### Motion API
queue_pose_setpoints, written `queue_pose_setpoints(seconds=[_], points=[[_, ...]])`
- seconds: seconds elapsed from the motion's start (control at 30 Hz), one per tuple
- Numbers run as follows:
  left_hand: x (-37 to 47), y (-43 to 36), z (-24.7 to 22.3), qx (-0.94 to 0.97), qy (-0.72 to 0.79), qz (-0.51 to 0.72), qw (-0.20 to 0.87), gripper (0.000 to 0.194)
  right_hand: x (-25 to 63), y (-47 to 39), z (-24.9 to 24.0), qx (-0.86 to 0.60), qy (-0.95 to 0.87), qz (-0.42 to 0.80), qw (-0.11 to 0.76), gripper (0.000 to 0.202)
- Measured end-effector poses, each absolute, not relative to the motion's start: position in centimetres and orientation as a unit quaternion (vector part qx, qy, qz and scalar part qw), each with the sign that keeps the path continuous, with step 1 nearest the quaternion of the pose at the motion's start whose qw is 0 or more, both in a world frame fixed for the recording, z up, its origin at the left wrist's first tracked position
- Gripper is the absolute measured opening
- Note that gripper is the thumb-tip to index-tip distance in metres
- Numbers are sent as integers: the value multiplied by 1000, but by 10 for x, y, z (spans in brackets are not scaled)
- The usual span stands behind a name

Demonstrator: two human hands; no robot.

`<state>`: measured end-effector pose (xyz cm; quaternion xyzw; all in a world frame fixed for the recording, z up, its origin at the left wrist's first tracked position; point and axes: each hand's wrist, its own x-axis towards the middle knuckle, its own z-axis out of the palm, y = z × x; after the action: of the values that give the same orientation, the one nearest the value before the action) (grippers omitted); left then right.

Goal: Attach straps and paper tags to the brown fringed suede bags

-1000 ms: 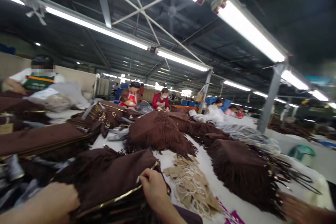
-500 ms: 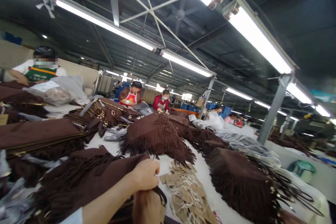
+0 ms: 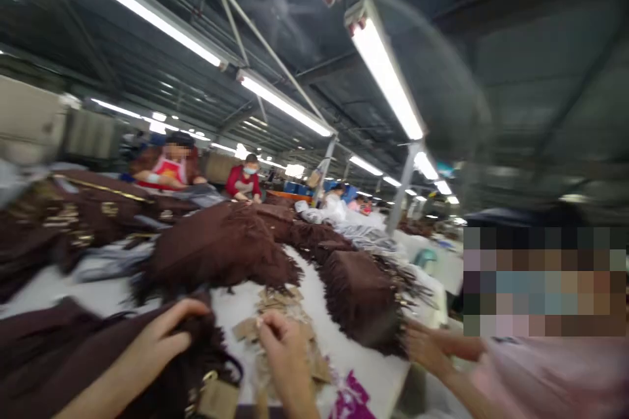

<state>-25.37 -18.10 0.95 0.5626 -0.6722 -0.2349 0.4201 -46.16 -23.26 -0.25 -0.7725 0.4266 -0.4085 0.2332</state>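
Note:
My left hand (image 3: pixel 164 337) lies on a dark brown fringed bag (image 3: pixel 103 357) in the lower left, its thumb and forefinger apart at the bag's edge. A tan tag (image 3: pixel 219 399) hangs by a gold ring on that bag, beside a dark strap loop. My right hand (image 3: pixel 286 350) is over a heap of tan paper tags (image 3: pixel 309 334) with white strings. Its thumb and forefinger are pinched together, and a small white bit shows at their tips, too blurred to name.
Beyond the tags lies a heap of brown fringed bags (image 3: pixel 221 242). Another brown bag pile (image 3: pixel 361 298) stands right of centre, where a co-worker in a pink top (image 3: pixel 531 373) reaches with a hand (image 3: pixel 425 347). Purple material (image 3: pixel 352 399) lies at the table's near edge.
The view has swung right, bringing a co-worker into sight. My hands, together at the bag before, are now apart: my right hand has moved to the tags, while my left stays on the bag.

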Motion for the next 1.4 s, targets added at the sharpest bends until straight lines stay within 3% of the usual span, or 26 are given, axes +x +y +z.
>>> queue_pose_setpoints(seconds=[0.07, 0.2, 0.47, 0.77, 0.9, 1.2, 1.4], points=[[-243, -176, 5, 540, -620, -298, 485, 41, -439, -227, -16, -779, 389, -409, 273, 26], [-238, -181, -9, 491, -566, -384, 540, 49, -415, -226, -22, -794, 359, -411, 267, 30], [-250, -183, -17, 426, -556, -404, 588, 56, -400, -236, -7, -857, 373, -355, 16, 25], [-258, -186, -22, 419, -552, -396, 603, 64, -401, -239, 5, -861, 444, -239, -73, 21], [-258, -186, -21, 419, -556, -397, 597, 65, -402, -242, 7, -865, 439, -234, -69, 21], [-258, -191, -27, 403, -552, -414, 601, 67, -400, -260, 8, -882, 383, -267, 66, 22], [-258, -192, -21, 456, -476, -455, 599, 25, -410, -268, 2, -892, 320, -275, 161, 25]])
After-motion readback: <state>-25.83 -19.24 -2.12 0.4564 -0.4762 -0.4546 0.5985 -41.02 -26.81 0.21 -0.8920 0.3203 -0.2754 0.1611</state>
